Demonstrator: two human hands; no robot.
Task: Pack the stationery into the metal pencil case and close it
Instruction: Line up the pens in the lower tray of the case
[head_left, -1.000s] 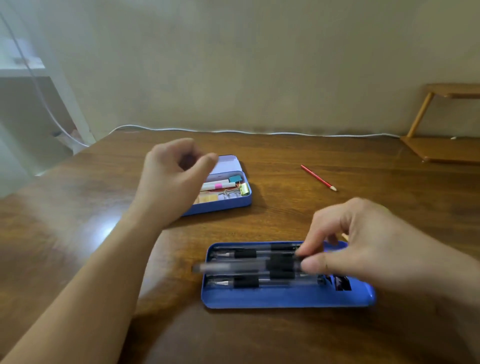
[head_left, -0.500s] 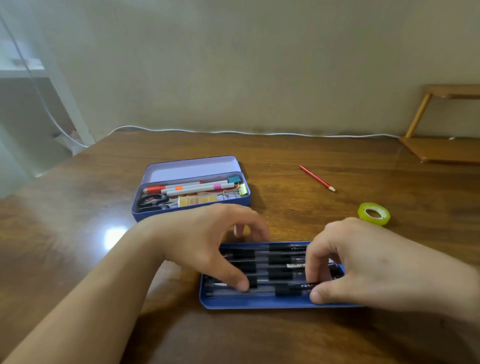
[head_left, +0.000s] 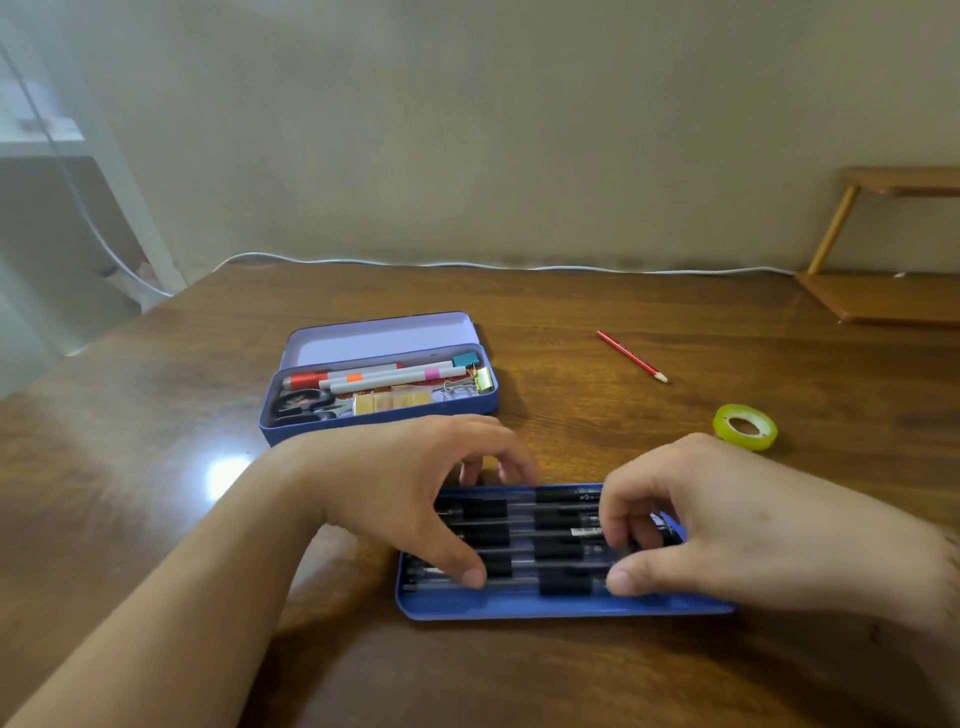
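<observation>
A flat blue metal tray (head_left: 519, 609) lies near me on the wooden table, filled with several clear pens with black grips (head_left: 563, 551) lying side by side. My left hand (head_left: 405, 483) rests on the pens' left ends, fingers spread, thumb pressing the nearest pen. My right hand (head_left: 727, 525) covers their right ends, fingertips on the pens. Farther back stands the open blue metal pencil case (head_left: 374, 421), lid up, with markers, scissors, binder clips and sticky notes inside. A red pencil (head_left: 631, 357) and a yellow-green tape roll (head_left: 744, 426) lie loose on the table.
A white cable (head_left: 467, 264) runs along the table's far edge by the wall. A small wooden shelf (head_left: 883, 296) stands at the far right. The table's left edge drops off toward a white frame.
A second ago my left hand hovered over the open case and my right hand laid a pen into the tray. Both hands have since come down onto the row of pens.
</observation>
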